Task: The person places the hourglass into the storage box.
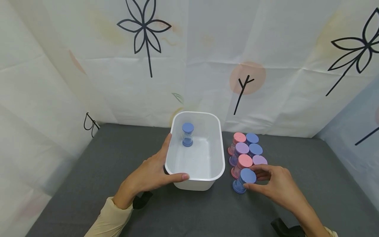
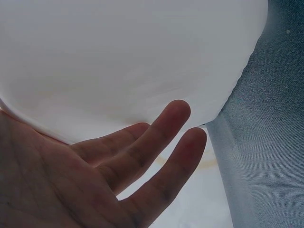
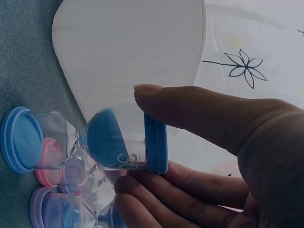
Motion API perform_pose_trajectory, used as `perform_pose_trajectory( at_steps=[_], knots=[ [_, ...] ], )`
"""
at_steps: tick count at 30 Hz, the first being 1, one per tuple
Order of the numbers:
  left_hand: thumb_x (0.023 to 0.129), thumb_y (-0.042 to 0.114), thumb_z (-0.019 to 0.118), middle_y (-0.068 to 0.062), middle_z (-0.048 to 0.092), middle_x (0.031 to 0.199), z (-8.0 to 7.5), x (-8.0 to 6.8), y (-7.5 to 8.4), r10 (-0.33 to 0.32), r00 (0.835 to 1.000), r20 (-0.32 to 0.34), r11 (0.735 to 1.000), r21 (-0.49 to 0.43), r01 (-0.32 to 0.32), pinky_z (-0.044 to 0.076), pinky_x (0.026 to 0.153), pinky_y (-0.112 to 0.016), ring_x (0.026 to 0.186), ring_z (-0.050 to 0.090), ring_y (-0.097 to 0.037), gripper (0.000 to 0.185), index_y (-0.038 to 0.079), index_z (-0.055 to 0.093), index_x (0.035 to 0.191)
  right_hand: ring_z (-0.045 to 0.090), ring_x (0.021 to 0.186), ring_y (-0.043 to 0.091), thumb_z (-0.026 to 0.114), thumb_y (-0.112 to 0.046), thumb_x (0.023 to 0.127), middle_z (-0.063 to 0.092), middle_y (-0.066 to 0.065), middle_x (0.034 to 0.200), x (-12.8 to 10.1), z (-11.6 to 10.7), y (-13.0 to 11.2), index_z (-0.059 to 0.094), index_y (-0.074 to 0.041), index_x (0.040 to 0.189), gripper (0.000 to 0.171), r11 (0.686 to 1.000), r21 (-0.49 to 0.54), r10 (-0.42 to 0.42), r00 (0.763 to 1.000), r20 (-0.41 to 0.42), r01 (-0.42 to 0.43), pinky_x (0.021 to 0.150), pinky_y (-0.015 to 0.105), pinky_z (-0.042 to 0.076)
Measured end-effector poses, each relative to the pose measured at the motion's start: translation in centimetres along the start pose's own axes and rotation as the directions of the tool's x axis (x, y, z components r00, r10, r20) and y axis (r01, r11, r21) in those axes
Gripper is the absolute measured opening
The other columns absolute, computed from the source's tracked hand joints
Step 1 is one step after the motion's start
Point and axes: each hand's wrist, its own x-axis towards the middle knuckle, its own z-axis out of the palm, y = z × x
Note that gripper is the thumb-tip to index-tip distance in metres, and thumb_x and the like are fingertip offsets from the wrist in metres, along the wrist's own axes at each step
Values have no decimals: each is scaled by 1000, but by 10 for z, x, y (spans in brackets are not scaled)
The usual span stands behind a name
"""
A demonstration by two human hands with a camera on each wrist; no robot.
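Observation:
My right hand [image 1: 276,184] pinches a small sand timer with blue caps [image 1: 248,176] by its top cap, thumb on one side and fingers on the other. In the right wrist view this hourglass [image 3: 103,138] holds blue sand in the bulb by the gripped cap, and the sand's surface slants. My left hand [image 1: 154,171] rests against a white plastic tub [image 1: 196,184], its thumb along the near rim and its fingers stretched along the left wall. The left wrist view shows those fingers [image 2: 164,147] fairly straight beside the tub. Inside the tub stands another blue sand timer [image 1: 188,135].
Right of the tub, several sand timers with pink [image 1: 244,161], purple [image 1: 242,148] and blue caps [image 1: 255,149] stand close together in two columns. A dark grey cloth [image 1: 207,217] covers the table. Behind it hangs a white patterned curtain [image 1: 207,82].

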Motion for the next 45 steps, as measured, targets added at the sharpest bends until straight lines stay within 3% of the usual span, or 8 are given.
perform_pose_trajectory(
  at_steps=[11, 18, 28, 37, 45],
  knots=[
    [74, 66, 82, 11, 40, 152, 0, 0, 1, 6, 1000, 0, 1000, 2, -6, 46, 91, -49, 114, 59, -27, 127, 42, -7, 161, 72, 81, 14, 96, -36, 67, 73, -2, 93, -7, -3, -5, 76, -10, 106, 51, 999, -3, -53, 996, -74, 52, 69, 28, 54],
    [75, 66, 81, 10, 39, 154, 0, 0, 0, -1, 1000, 1, 1000, 8, 1, 45, 93, -50, 116, 58, -26, 126, 44, -9, 160, 71, 82, 10, 97, -34, 67, 73, -2, 99, -14, -9, -12, 75, -12, 108, 52, 997, -7, -74, 990, -122, 74, 68, 26, 52],
    [75, 64, 82, 12, 40, 153, 0, 0, 0, 6, 1000, 4, 1000, -8, -6, 46, 91, -50, 114, 59, -26, 125, 49, -9, 158, 68, 83, 5, 96, -22, 70, 73, -6, 99, -29, -20, -23, 73, -20, 111, 47, 982, 73, -152, 954, -257, 176, 76, 13, 47],
    [75, 62, 83, 13, 39, 152, 0, 2, 1, 17, 1000, 8, 1000, -17, -17, 47, 89, -48, 112, 59, -24, 127, 43, -8, 161, 67, 96, 11, 91, 1, 72, 71, 3, 109, -33, -30, -31, 72, -11, 117, 50, 943, 217, -165, 922, -350, 251, 86, 14, 49],
    [76, 61, 83, 12, 39, 152, 1, 0, 1, 16, 1000, 6, 1000, -26, -16, 46, 91, -49, 114, 59, -25, 124, 48, -9, 159, 66, 100, 20, 82, 19, 73, 68, 16, 113, -29, -37, -42, 66, 5, 123, 55, 837, 427, -163, 901, -402, 342, 89, 19, 50]
  ],
)
